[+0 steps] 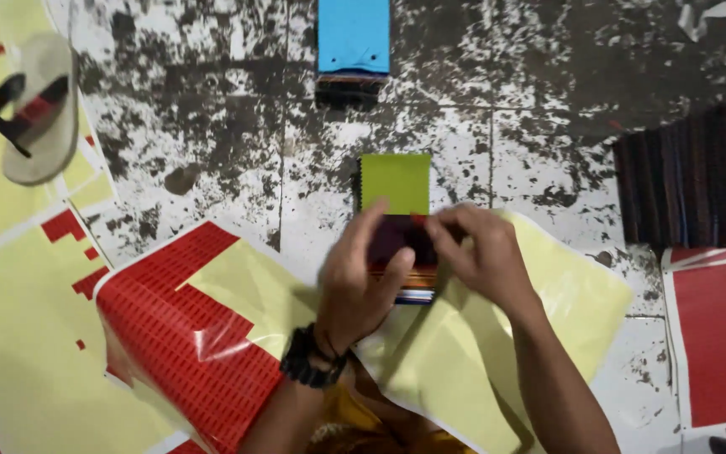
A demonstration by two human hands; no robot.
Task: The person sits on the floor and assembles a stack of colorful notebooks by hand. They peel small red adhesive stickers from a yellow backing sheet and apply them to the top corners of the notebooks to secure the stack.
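The left hand (361, 273), with a black beaded band (313, 360) on its wrist, lies curled over a dark maroon rectangular swatch (392, 240) that tops a thick stack of coloured fabric swatches (413, 286), thumb on one side and fingers bent down along the other, clasping it. The right hand (481, 252) meets it from the other side, fingertips pinched on a small red sticker (418, 220) at the top edge of the maroon swatch. The stack sits on the floor just ahead of the person, its striped edges showing below the hands, and both hands cover most of its top face.

Touching the far end of the stack lies a lime-green rectangular swatch booklet (394, 182). Further on, well apart, is a bright blue swatch booklet (353, 38) with a dark layered edge. Under and around the forearms spreads a pale yellow backing sheet (565, 311), curling up at the right; to the left it joins a glossy red sheet of small cut stickers (178, 328), partly peeled. More yellow sheets with red remnants (18, 336) lie at far left, with a beige flip-flop sandal with black and red straps (37, 108) resting on them. At right are a dark striped fabric pile (699, 176) and a plain red sheet (724, 336). The floor is grey concrete, mottled black and white (212, 109).
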